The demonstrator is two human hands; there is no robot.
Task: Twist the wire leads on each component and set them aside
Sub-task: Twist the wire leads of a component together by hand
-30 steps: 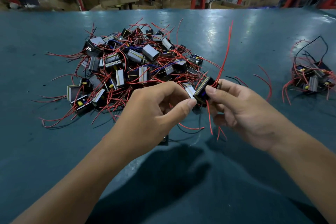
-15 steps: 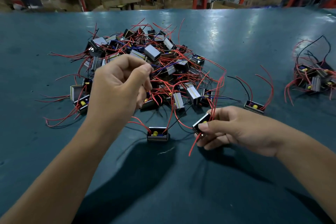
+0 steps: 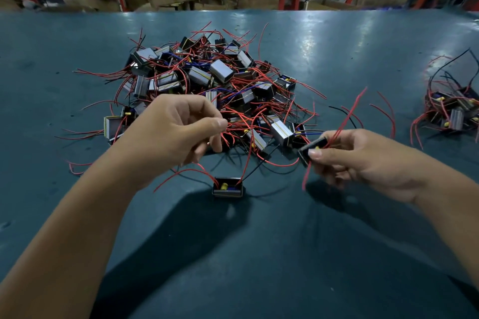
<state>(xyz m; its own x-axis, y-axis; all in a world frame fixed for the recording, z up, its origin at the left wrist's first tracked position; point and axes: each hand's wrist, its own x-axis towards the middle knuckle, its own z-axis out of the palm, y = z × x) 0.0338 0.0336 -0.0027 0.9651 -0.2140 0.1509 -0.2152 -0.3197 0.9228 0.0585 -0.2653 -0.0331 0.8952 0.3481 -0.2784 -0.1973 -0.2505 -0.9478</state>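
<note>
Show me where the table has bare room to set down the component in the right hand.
Bare tabletop lies between the big pile and the small pile at the right edge. More bare surface lies near the person, below the lone component. It is crowded between the left hand and right hand, where loose leads sprawl.

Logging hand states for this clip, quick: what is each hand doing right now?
Left hand: fingers curled, pinching a red wire lead at the big pile's edge.
Right hand: gripping a black component, its red leads sticking up.

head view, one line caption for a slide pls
Right hand holds a component; left hand pinches red leads near the pile.
</note>
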